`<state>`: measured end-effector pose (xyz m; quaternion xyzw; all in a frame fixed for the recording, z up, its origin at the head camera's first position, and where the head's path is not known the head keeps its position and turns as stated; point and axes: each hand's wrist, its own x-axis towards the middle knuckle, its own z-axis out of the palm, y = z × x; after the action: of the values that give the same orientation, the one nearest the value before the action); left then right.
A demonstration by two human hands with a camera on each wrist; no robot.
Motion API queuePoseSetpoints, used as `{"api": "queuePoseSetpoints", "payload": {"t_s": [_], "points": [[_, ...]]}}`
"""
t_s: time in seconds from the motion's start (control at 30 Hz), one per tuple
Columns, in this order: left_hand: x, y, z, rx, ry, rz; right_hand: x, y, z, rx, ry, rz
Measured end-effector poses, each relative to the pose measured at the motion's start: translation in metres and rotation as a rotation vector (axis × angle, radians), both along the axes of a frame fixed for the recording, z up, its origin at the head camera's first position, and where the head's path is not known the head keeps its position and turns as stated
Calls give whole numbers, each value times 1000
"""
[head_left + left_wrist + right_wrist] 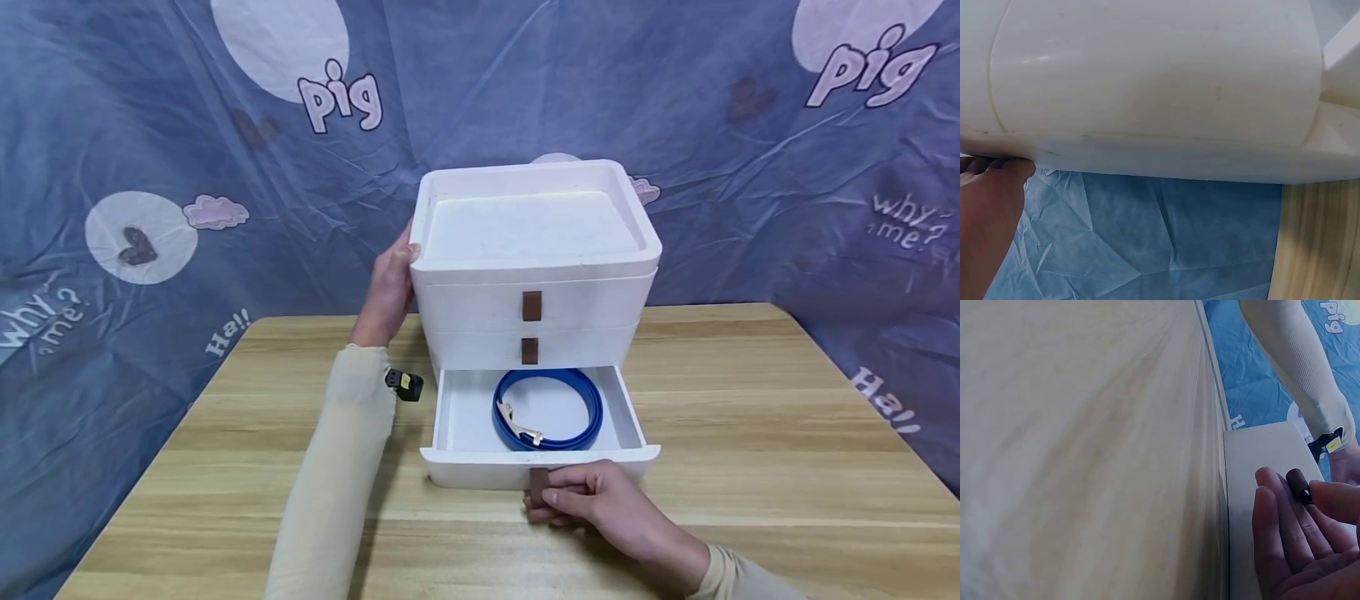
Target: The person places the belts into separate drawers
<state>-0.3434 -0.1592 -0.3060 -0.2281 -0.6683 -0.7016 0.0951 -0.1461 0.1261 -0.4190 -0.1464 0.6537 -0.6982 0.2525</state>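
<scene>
A white drawer unit (472, 308) stands on the table, its bottom drawer (615, 429) pulled out toward me. Inside that drawer lies a coiled blue belt (592, 408) with a gold-coloured buckle (517, 423). My right hand (607, 508) pinches the brown pull tab (538, 483) on the drawer front between thumb and fingers; the same tab (1298, 484) shows in the right wrist view. My left hand (390, 283) rests against the unit's left side near the top, thumb at the upper rim. In the left wrist view part of the left hand (994, 206) touches the white side wall.
Two upper drawers with brown tabs (532, 306) are closed. The unit's top is a shallow tray (525, 225). Under everything is a wooden table (750, 417), and a blue printed cloth (487, 83) hangs behind. A small black device (405, 384) sits at the left wrist.
</scene>
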Motion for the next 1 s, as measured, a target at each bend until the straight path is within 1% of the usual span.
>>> {"api": "queuePoseSetpoints", "payload": {"t_s": [0.17, 0.27, 0.43, 0.6, 0.73, 0.87, 1.0], "points": [[2, -2, -1, -1, -10, 1, 0, 0, 0, 84, 32, -20], [3, -2, -2, -8, -6, -6, 0, 0, 0, 103, 35, -24], [2, 0, -2, -11, 6, -11, -1, 1, 0, 110, 46, -27], [0, 0, -2, -2, -7, -6, -2, 2, 1, 119, 45, -26], [0, 1, -1, 2, -12, -8, -3, 3, 0, 106, 46, -23], [0, 1, -1, 0, -11, -10, -4, 3, -1, 92, 58, -26], [0, 1, -1, 6, -8, -10, -5, 2, 0, 101, 73, -32]]}}
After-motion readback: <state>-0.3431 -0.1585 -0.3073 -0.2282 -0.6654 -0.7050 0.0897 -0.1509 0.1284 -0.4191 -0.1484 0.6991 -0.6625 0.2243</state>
